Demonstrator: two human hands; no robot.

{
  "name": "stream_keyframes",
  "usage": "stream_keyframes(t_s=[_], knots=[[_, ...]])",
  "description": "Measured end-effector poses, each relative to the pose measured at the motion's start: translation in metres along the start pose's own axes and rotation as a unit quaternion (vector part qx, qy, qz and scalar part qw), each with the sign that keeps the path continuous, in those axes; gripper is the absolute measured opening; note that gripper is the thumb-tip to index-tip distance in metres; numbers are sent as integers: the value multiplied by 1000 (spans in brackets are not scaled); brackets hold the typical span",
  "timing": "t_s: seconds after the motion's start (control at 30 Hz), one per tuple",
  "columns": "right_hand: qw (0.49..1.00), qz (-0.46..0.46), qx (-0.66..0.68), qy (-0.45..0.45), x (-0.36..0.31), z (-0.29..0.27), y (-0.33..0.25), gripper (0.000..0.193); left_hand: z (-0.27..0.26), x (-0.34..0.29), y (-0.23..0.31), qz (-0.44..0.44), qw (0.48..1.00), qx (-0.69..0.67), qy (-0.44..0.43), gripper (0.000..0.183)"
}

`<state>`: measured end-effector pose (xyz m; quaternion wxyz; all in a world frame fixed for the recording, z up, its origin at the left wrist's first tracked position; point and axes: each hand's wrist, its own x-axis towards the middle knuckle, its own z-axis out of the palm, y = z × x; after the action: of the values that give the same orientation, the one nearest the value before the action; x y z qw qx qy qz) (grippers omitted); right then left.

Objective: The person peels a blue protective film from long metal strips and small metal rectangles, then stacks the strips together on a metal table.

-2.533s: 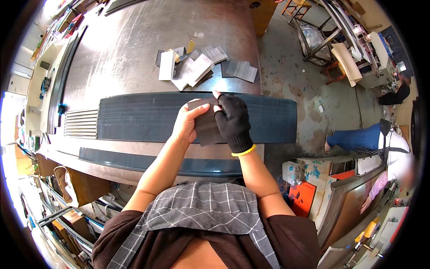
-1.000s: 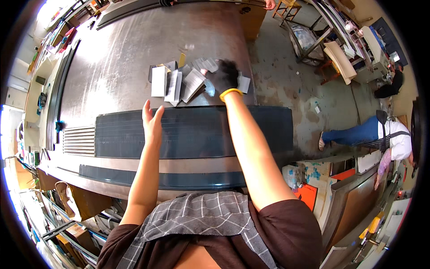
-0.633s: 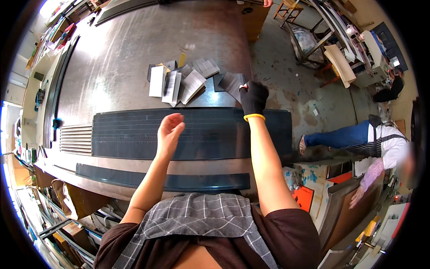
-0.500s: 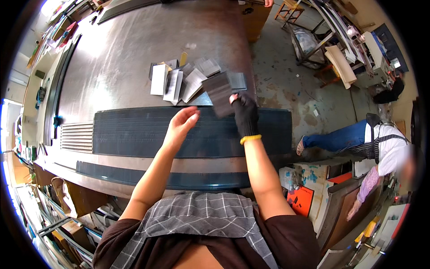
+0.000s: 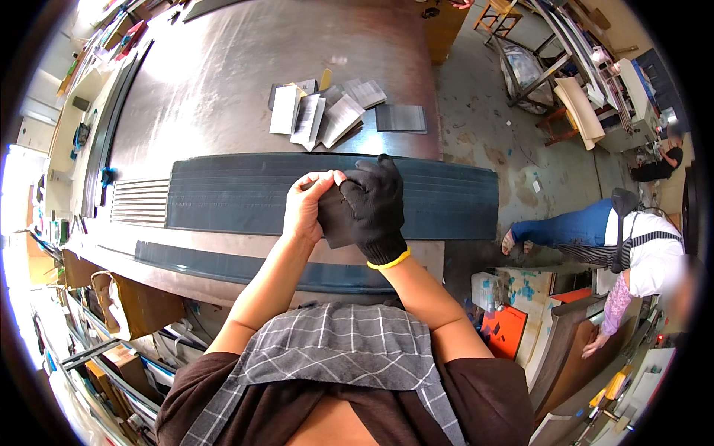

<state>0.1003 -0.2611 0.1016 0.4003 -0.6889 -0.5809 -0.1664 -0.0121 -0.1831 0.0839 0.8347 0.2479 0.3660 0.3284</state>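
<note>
A bare left hand (image 5: 302, 214) and a right hand (image 5: 376, 202) in a black glove with a yellow cuff hold a dark grey rectangular sheet (image 5: 338, 226) above a long, dark blue flat panel (image 5: 238, 197) on a wide, shiny brown table (image 5: 216, 97). Beyond lie overlapping grey and white rectangular pieces (image 5: 343, 117).

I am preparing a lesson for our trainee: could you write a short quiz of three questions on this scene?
1. True or false: seen by the wearer, the loose rectangular pieces lie beyond the long dark panel.
2. Which colour is the band at the wrist of the right hand? a) red; b) yellow; c) green
3. What does the left hand hold together with the right hand?

Key: 1. True. 2. b. 3. A dark flat piece.
</note>
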Motion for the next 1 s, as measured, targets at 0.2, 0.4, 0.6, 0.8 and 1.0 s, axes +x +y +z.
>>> stream_keyframes(t_s=[0.2,0.4,0.6,0.8,1.0], knots=[[972,140,187,-3,-3,-6,1,17,10,-19,14,-72,993,-53,-83,8],[665,382,612,-196,-6,-12,5,30,-13,-13,8,-135,969,-75,-195,17],[630,387,649,-181,-12,-15,-1,34,-10,-15,7,-144,969,-68,-191,19],[623,392,656,-166,-12,-15,2,34,-5,-15,11,-148,965,-69,-206,18],[583,419,672,-182,-23,-9,11,30,-7,-12,-2,-147,972,-79,-164,24]])
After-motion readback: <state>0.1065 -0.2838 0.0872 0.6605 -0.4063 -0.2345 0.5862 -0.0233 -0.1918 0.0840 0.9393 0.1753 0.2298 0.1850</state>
